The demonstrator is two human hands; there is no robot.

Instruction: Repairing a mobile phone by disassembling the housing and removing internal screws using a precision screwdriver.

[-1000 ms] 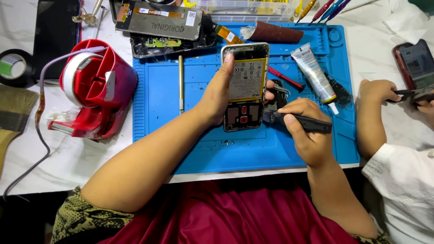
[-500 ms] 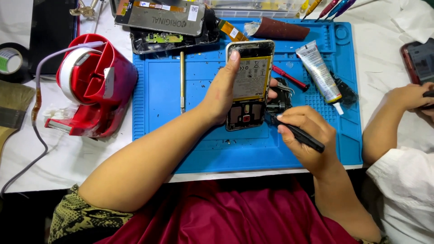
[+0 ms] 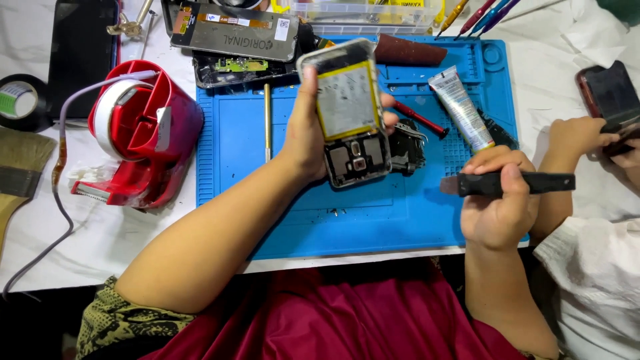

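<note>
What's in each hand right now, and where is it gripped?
Left hand: opened phone, gripped by its long edges. Right hand: black tool, gripped near its left end.

The left hand (image 3: 308, 137) hides the left edge and underside of the opened phone (image 3: 350, 113), and the right hand (image 3: 497, 207) covers the middle of the black tool (image 3: 540, 182), whose tip is too dark to make out. Another person's hand (image 3: 573, 137) and a dark phone (image 3: 610, 90) are cut off at the right edge, while the brush (image 3: 20, 167) and tape roll (image 3: 17, 100) run off the left. Small black parts (image 3: 408, 143) behind the phone are too cluttered to tell apart.
</note>
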